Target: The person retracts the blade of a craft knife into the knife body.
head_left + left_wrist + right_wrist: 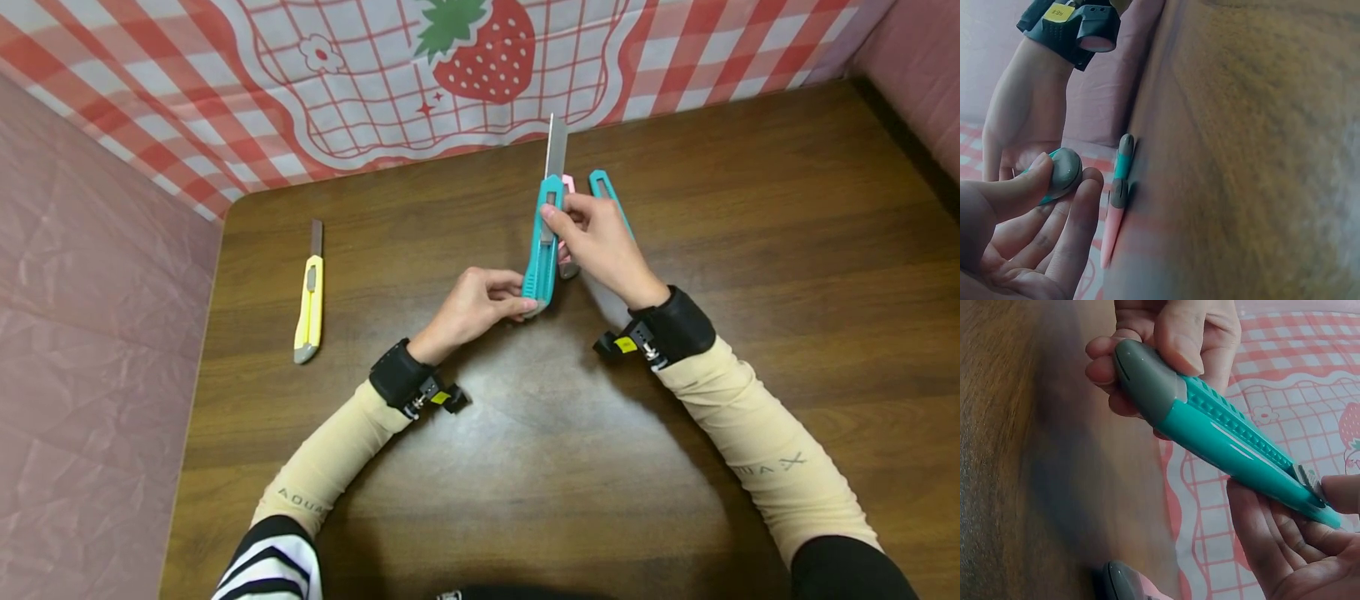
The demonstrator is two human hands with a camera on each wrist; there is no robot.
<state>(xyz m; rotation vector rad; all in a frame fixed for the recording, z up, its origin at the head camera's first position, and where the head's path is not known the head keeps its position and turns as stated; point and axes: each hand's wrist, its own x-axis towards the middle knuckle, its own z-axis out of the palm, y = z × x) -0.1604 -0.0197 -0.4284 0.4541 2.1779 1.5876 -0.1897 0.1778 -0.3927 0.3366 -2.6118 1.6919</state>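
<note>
Both hands hold a teal box cutter (pixel 534 271) above the table, its long blade (pixel 556 148) slid out and pointing away. My left hand (pixel 471 307) pinches the grey end cap (pixel 1147 381) between thumb and fingers. Farther up the body, my right hand (pixel 603 250) grips it, with the thumb at the metal slider (pixel 1308 480). Behind the right hand, partly hidden by it, a pink box cutter (pixel 568 270) and a second teal box cutter (pixel 599 183) lie on the table.
A yellow box cutter (pixel 313 300) with its blade out lies at the left on the wooden table (pixel 540 467). A red-and-white strawberry cloth (pixel 360 75) hangs along the back edge. Pink cloth walls (pixel 90 350) border the sides.
</note>
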